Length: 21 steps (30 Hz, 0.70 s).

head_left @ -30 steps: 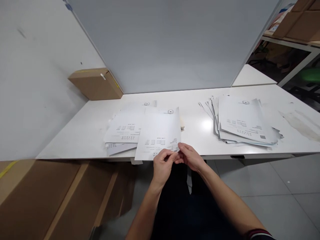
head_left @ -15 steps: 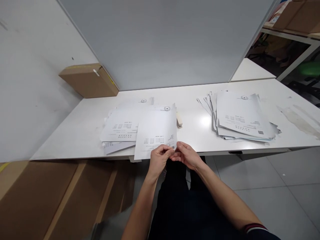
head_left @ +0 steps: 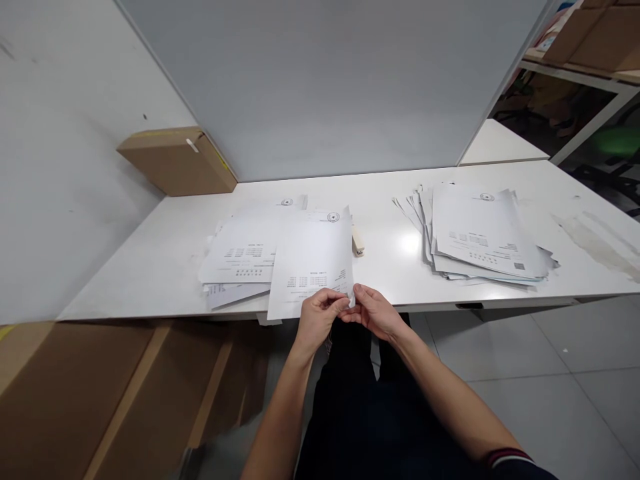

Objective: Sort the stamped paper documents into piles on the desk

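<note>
A printed white sheet [head_left: 311, 260] lies at the near edge of the white table [head_left: 165, 260], its lower right corner lifted. My left hand [head_left: 319, 319] and my right hand [head_left: 376, 311] meet at that corner, fingers pinched on it. The sheet overlaps a loose pile of printed papers [head_left: 245, 250] to its left. A small beige stapler [head_left: 358, 241] lies just past the sheet's right edge. My forearms reach up from my lap below the table edge.
A second, thicker stack of printed papers [head_left: 483, 233] lies on the right of the table. A brown cardboard box [head_left: 177, 160] sits at the back left against the grey partition [head_left: 330, 87]. Cardboard boxes [head_left: 100, 393] stand on the floor at left. Shelving with boxes [head_left: 590, 47] stands far right.
The view shifted slightly between the first frame and now. My hands stay at the sheet's lower right corner, and the corner is now lifted a little more between my fingers.
</note>
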Tool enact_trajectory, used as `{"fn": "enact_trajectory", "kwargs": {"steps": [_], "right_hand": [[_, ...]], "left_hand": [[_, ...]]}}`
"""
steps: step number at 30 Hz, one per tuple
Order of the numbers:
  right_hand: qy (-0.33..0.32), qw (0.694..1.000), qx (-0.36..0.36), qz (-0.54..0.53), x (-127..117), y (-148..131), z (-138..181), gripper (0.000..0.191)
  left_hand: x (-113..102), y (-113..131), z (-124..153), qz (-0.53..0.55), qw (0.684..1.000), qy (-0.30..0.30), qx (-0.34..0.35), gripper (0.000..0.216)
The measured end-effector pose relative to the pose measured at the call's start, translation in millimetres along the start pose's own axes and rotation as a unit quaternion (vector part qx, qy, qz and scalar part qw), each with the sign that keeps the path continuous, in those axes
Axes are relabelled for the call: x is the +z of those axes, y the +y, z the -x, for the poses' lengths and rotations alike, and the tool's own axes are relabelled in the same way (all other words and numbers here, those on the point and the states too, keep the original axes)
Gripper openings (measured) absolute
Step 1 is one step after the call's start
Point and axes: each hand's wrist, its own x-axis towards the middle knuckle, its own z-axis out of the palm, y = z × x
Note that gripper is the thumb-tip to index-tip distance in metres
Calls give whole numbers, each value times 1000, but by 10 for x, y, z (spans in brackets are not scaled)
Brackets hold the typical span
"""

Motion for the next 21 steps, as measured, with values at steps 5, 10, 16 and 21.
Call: {"fn": "enact_trajectory", "kwargs": {"steps": [5,10,16,21], "right_hand": [[-8,1000,-3,23,6,-3,4,31],[45,982,-33,181,5,-30,73,25],[269,867,-171,383,-188,-167,559,26],[295,904,-129,280,-405,10,1046,28]], "left_hand": [[7,45,43,-92,993,4,68,17],[-139,142,62,-59,986,148,56,17],[-326,392,188,82,912,340,213,7],[-112,458,342,52,960,200,187,9]]}}
